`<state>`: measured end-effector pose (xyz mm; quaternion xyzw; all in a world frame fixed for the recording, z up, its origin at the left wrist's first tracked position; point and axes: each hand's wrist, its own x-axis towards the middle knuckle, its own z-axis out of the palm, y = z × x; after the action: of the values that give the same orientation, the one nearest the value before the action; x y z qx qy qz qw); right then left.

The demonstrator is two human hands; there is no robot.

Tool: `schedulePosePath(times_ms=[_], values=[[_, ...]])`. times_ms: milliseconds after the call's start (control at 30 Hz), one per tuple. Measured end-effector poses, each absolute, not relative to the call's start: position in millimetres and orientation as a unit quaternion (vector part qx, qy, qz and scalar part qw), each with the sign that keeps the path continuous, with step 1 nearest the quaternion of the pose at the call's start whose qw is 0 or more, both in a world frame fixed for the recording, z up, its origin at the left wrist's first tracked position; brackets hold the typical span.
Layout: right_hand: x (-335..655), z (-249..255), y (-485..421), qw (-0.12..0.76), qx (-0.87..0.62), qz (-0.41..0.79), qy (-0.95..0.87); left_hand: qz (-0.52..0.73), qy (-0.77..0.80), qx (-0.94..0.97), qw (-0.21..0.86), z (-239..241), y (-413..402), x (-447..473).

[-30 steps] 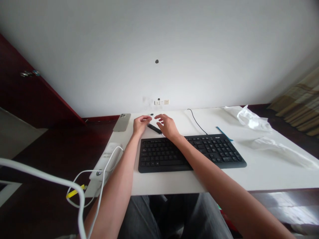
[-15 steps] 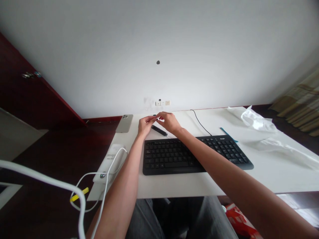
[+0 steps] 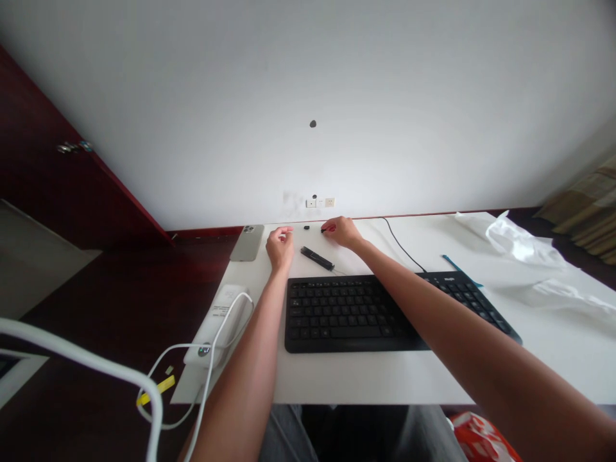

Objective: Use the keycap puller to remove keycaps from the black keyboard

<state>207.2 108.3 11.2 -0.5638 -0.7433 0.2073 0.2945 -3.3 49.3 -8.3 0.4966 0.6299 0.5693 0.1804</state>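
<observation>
My right hand (image 3: pixel 341 231) is closed at the back of the white table, its fingertips pinching a small black piece (image 3: pixel 323 230). To its left, my left hand (image 3: pixel 280 248) is loosely curved with thumb and fingers apart, and I see nothing certain in it. Another small black piece (image 3: pixel 307 227) lies on the table between the hands. Just in front of them rests a slim black stick-shaped tool (image 3: pixel 317 258), lying at a slant. Nearer to me is a black keyboard (image 3: pixel 337 314), partly covered by my right forearm.
A phone (image 3: pixel 247 244) lies at the table's left edge, with a white power strip (image 3: pixel 214 321) and white cables in front of it. On the right are a teal stick (image 3: pixel 451 262) and crumpled clear plastic (image 3: pixel 520 244). The wall stands behind the table.
My hands, together before over a small dark piece, have come apart. My right hand has moved right, and the small black piece on the table now shows between them. The view has shifted slightly.
</observation>
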Motion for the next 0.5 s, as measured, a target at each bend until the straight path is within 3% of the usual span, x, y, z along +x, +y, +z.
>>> schedulePosePath(times_ms=[500], values=[[178,14,134,0.281,-0.559,0.196,-0.755,0.558,0.632,0.506,0.182,-4,46,2]])
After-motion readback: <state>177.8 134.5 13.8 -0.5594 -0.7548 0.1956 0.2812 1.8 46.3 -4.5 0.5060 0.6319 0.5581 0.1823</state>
